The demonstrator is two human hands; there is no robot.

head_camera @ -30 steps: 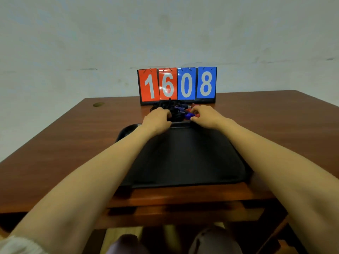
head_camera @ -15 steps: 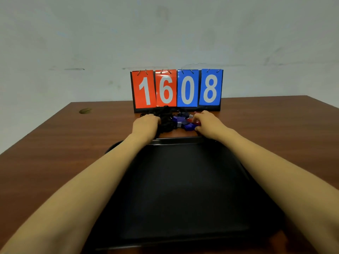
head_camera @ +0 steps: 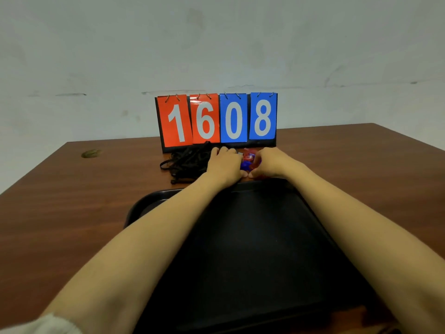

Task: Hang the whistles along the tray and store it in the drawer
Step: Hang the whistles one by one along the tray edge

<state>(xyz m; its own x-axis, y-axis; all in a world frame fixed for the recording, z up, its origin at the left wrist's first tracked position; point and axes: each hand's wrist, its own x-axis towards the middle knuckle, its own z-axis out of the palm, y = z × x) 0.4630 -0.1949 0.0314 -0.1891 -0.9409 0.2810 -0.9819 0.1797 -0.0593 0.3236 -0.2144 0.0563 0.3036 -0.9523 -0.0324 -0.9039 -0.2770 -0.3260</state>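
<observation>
Well, my left grip [head_camera: 225, 165] and right grip [head_camera: 272, 162] curl over glossy red and blue plastic whistles [head_camera: 249, 158] beyond the far rim of the smooth black tray [head_camera: 252, 249]; my knuckles hide whether either pinches one. Tangled black cords [head_camera: 187, 162] lie left, a number board [head_camera: 216, 119] behind, on the wooden bench [head_camera: 72, 201].

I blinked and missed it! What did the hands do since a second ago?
The left hand slid to the right, off the black cords and onto the whistles, next to the right hand. I cannot tell whether either hand grips a whistle. The right hand, the tray and the scoreboard stayed where they were.
</observation>
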